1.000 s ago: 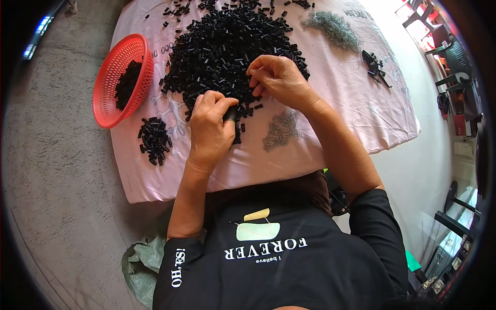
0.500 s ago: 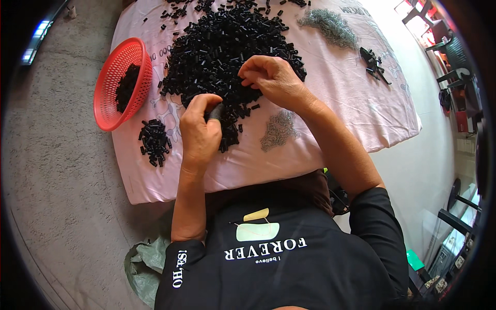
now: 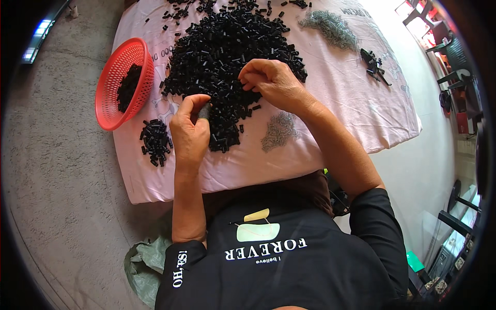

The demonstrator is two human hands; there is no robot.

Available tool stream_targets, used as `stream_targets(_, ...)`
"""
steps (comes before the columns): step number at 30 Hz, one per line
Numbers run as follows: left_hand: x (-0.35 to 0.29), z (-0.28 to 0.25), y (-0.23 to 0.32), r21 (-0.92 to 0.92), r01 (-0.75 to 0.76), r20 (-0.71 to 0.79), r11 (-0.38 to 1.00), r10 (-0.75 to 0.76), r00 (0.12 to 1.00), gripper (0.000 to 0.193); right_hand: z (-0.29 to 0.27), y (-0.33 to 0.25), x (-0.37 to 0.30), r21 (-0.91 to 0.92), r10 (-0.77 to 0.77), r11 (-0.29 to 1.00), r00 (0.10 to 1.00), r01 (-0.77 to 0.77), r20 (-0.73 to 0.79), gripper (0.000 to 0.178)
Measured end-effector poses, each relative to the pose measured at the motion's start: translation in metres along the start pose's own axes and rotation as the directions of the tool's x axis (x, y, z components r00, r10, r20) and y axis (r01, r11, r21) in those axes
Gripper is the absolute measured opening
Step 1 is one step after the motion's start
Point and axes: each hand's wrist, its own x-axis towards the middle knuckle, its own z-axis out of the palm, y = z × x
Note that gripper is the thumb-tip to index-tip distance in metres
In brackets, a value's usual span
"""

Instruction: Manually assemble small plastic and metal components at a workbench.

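A large heap of small black tube-shaped pieces (image 3: 232, 46) spreads over the pink cloth (image 3: 227, 178) in front of me. My left hand (image 3: 190, 129) is at the heap's near left edge, its index finger bent toward the thumb, which wears a dark cover (image 3: 204, 112). Whatever lies between these fingertips is hidden or too small to name. Over the heap's right part, my right hand (image 3: 276, 85) has thumb and fingers pinched together; I cannot make out what they hold. A small pile of fine silvery metal parts (image 3: 279, 132) lies below my right wrist.
To the left, a tilted red plastic basket (image 3: 105, 98) holds more black pieces. Near it lies a small separate pile of black pieces (image 3: 155, 142). A larger silvery pile (image 3: 330, 29) and a few longer black parts (image 3: 374, 67) are at the far right. Chairs (image 3: 454, 57) stand beyond.
My left hand has shifted slightly left and down, uncovering more of the heap's near edge. My right hand stays at nearly the same spot, still pinched.
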Motion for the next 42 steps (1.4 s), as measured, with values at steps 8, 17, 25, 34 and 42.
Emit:
stream_targets(8,0.031,0.006,0.004,0.432,-0.265,-0.035,0.862,0.309,0.950,0.029,0.000,0.005,0.000,0.021,-0.016,1.000,0.999,0.017,-0.033,0.015)
stream_targets(17,0.068,0.009,-0.009,0.597,-0.246,0.114,0.764,0.223,0.968,0.020,0.002,0.009,0.003,0.069,-0.045,0.996,0.993,0.052,-0.106,0.017)
stream_targets(25,0.063,0.009,-0.002,0.551,-0.216,0.180,0.806,0.137,0.974,0.022,0.003,0.010,0.004,0.055,-0.056,0.996,0.989,0.064,-0.133,0.018)
stream_targets(34,0.049,0.005,-0.005,0.466,-0.317,0.156,0.826,0.277,0.948,0.032,0.002,0.008,0.002,0.006,-0.082,0.996,0.986,0.084,-0.143,0.017)
stream_targets(42,0.039,0.003,-0.008,0.417,-0.297,0.101,0.859,0.281,0.955,0.042,0.004,0.007,0.002,0.009,-0.118,0.993,0.983,0.120,-0.138,0.015)
